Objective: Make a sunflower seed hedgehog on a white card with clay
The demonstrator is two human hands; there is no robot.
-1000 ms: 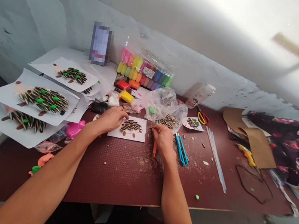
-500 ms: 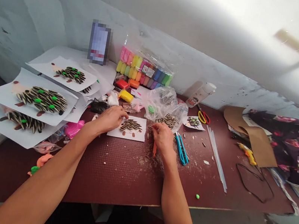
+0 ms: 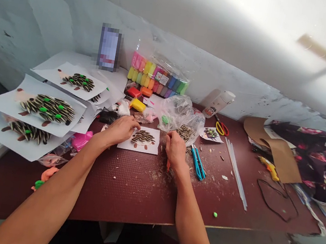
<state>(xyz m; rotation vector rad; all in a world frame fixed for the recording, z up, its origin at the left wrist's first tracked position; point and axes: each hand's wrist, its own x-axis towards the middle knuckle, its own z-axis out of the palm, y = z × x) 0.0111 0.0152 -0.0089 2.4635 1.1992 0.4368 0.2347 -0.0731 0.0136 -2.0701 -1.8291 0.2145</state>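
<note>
A small white card lies on the dark red table, with a hedgehog on it whose back is made of striped sunflower seeds above a pale clay body. My left hand rests over the card's left edge, fingers bent and closed at its upper left corner. Just right of the card, my right hand has thumb and fingers pinched together; anything between them is too small to make out. An orange tool is partly hidden under that hand. Behind it a pile of sunflower seeds spills from a clear plastic bag.
Larger hedgehog pictures are stacked at left. Packs of coloured clay lean on the wall beside a screen. A blue utility knife, scissors, a white bottle, clear glue sticks and a yellow glue gun lie at right.
My right hand has shifted slightly and turned, its pinched fingers a little farther right and up from the card. My left hand stays at the card's edge.
</note>
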